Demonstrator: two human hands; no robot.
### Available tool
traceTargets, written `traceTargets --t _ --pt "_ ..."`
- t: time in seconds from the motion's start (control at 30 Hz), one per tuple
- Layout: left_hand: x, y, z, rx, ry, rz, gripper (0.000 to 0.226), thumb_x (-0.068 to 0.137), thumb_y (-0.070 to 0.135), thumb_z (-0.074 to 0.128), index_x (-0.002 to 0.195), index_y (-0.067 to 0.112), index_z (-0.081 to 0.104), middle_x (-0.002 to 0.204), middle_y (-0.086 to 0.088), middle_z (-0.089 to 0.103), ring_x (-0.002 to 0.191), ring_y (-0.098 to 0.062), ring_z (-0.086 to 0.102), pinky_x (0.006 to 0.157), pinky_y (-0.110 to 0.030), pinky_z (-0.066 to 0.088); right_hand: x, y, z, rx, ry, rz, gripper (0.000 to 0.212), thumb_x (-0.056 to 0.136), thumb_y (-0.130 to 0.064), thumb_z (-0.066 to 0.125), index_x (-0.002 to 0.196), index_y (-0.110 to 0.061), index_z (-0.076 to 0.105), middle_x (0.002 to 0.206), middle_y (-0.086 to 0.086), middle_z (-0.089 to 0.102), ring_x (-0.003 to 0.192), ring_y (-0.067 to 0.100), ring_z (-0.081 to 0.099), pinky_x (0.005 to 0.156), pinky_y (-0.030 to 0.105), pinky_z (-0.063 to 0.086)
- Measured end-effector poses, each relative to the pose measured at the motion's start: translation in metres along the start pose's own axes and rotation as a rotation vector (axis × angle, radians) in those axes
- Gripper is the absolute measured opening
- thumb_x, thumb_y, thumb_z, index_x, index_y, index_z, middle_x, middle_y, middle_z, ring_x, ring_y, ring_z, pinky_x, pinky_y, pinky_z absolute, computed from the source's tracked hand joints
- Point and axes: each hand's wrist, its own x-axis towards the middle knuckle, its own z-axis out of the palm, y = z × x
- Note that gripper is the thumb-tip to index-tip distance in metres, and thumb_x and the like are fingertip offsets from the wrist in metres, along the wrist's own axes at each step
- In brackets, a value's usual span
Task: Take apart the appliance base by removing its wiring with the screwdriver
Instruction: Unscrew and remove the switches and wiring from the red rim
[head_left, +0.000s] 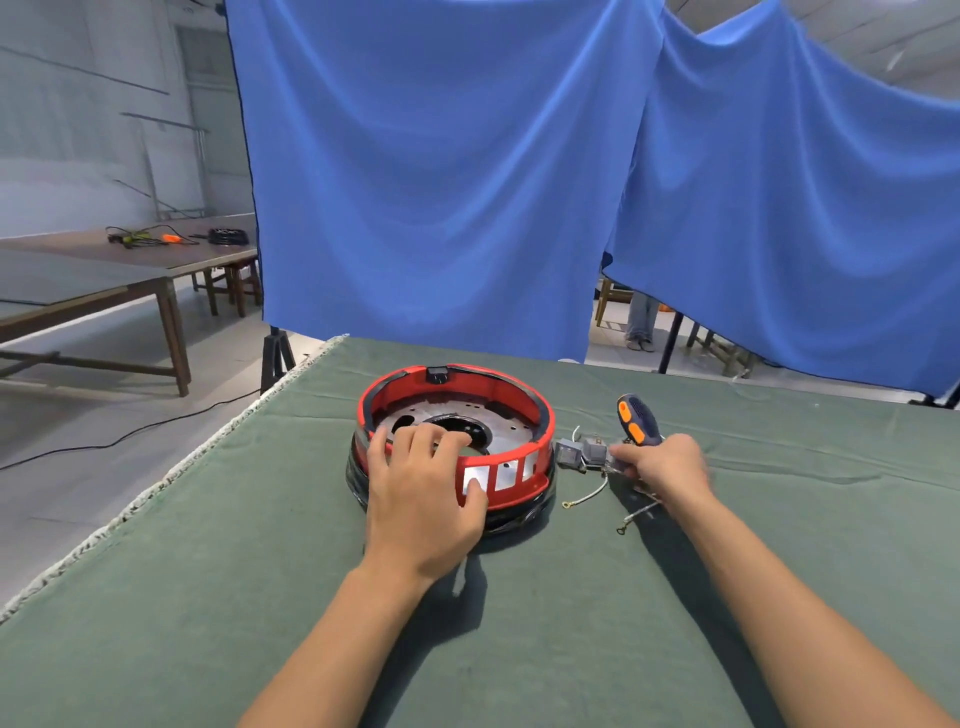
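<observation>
A round red and black appliance base (519, 410) sits on the green cloth of the table (519, 623), its metal plate facing up. My left hand (423, 493) grips its near rim, fingers over the edge into the inside and thumb on the outer wall. My right hand (662, 465) lies just right of the base. It holds a blue and orange screwdriver (638, 418), handle pointing up and away, and pinches a grey wiring block (584, 453). White wires (592, 493) with ring terminals trail from that block onto the cloth.
A blue curtain (467, 182) hangs behind the table. The table's left edge (156, 488) runs diagonally with a white fringe. Wooden tables (104, 280) with tools stand at the far left. A black cable crosses the floor there.
</observation>
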Motion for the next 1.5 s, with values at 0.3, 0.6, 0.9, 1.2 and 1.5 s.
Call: traceTargets --t 0.3,0.6,0.9,1.2,1.5 --pt "0.000 -0.001 0.001 0.052 -0.103 0.012 0.025 0.075 0.032 0.066 0.097 0.021 0.066 0.096 0.003 0.064 0.096 -0.023 0.057 0.101 -0.042 0.030 -0.013 0.000 -0.011 0.052 -0.026 0.022 0.043 0.077 -0.043 0.075 0.069 -0.007 0.052 0.063 0.007 0.051 0.054 0.021 0.044 0.049 0.030 0.031" --pt "-0.003 -0.001 -0.020 -0.175 -0.091 0.062 0.047 0.061 0.019 0.052 0.106 0.016 0.065 0.103 0.004 0.062 0.105 -0.020 0.052 0.108 -0.031 0.024 -0.065 -0.045 -0.046 0.453 -0.168 -0.108 0.029 0.083 -0.019 0.066 0.062 -0.012 0.047 0.037 -0.001 0.039 0.027 0.013 0.031 0.031 0.015 0.025" --pt "-0.009 -0.020 -0.024 -0.013 -0.225 -0.011 0.050 0.080 0.045 0.067 0.128 0.039 0.055 0.125 0.011 0.052 0.125 -0.015 0.035 0.112 -0.043 0.017 -0.083 -0.039 -0.040 0.474 -0.115 -0.078 0.043 0.087 -0.043 0.048 0.061 -0.010 0.053 0.038 -0.004 0.050 0.031 0.010 0.043 0.040 0.021 0.030" --pt "-0.012 -0.006 -0.012 -0.022 -0.093 0.087 0.047 0.074 0.036 0.064 0.119 0.021 0.063 0.111 0.005 0.062 0.110 -0.019 0.055 0.114 -0.045 0.020 -0.069 -0.023 -0.027 1.000 0.233 -0.045 0.030 0.079 -0.023 0.055 0.052 -0.011 0.055 0.037 -0.008 0.045 0.030 0.009 0.032 0.035 0.013 0.022" --pt "-0.012 0.000 -0.004 0.102 -0.137 0.085 0.050 0.073 0.047 0.073 0.116 0.023 0.063 0.105 0.004 0.063 0.106 -0.023 0.056 0.112 -0.052 0.021 -0.065 -0.010 -0.012 1.091 0.355 0.001 0.036 0.074 -0.031 0.054 0.043 -0.014 0.055 0.039 -0.005 0.049 0.032 0.013 0.034 0.036 0.015 0.023"
